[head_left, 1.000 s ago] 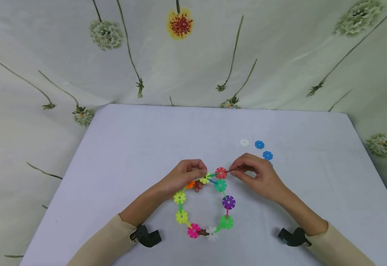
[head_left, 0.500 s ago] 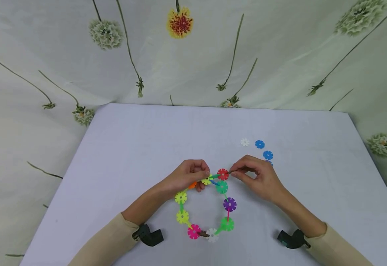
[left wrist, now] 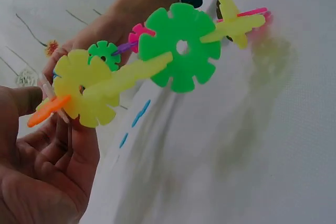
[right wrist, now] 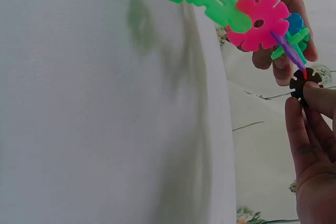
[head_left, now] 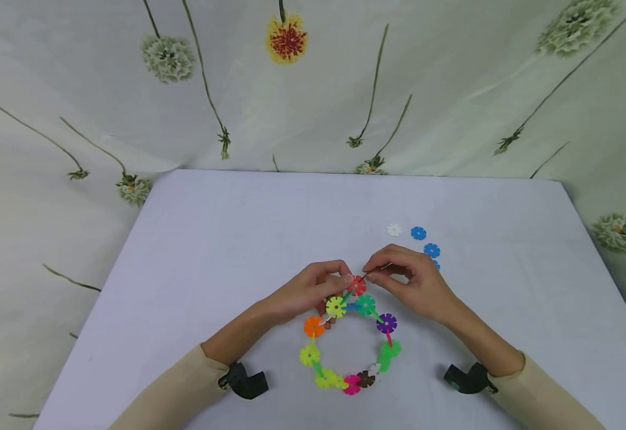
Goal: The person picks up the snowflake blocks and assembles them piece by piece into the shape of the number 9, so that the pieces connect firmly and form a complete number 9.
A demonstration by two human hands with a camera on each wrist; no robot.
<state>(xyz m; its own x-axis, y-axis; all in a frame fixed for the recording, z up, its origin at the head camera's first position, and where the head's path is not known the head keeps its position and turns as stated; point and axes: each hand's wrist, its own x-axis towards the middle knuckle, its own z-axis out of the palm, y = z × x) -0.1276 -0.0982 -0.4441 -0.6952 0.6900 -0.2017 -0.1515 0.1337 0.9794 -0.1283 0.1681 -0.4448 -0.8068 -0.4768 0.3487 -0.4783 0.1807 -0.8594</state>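
Note:
A ring of linked plastic snowflake discs in many colours hangs from my left hand (head_left: 313, 292), which pinches it at its upper end. On the ring are an orange disc (head_left: 313, 326), a purple disc (head_left: 386, 323) and a pink disc (right wrist: 259, 23). A red disc (head_left: 357, 285) sticks out at the top, with my left thumb and fingers at its edge. My right hand (head_left: 417, 283) pinches a dark brown snowflake disc (right wrist: 297, 84) between thumb and fingers, its edge meeting the red disc. The left wrist view shows a green disc (left wrist: 202, 66) slotted between yellow ones.
Beyond my right hand lie a white disc (head_left: 393, 230) and loose blue discs (head_left: 418, 233) on the white tabletop (head_left: 248, 221). A flower-printed cloth (head_left: 313, 107) hangs behind the table. Each wrist carries a small black camera (head_left: 245, 382).
My left hand has shifted right, closer to my right hand, and its fingertips now reach the red disc. The ring has swung right and tilted, some lower discs turning. My right hand has edged left.

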